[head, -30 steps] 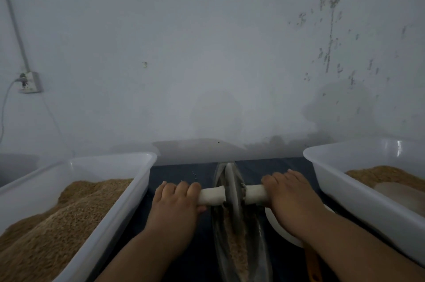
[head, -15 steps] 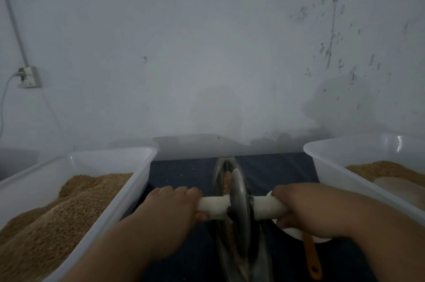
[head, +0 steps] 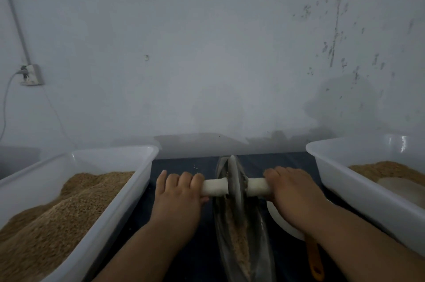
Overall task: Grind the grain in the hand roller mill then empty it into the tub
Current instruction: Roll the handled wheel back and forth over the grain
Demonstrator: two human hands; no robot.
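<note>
We grip the white handle [head: 215, 187], left hand [head: 177, 194] and right hand [head: 292, 192] curled round it either side of the mill wheel [head: 234, 180]; ground grain [head: 236, 235] lies in the trough [head: 263, 238] beneath that wheel

The left hand [head: 177, 194] and right hand [head: 292, 192] grip the ends of a white handle [head: 213, 187], with the metal wheel [head: 234, 180] upright between them. The wheel stands in a narrow trough [head: 262, 235] lined with grain [head: 236, 240]. A left tub [head: 138, 180] is heaped with grain, and a right tub [head: 356, 194] holds less.
</note>
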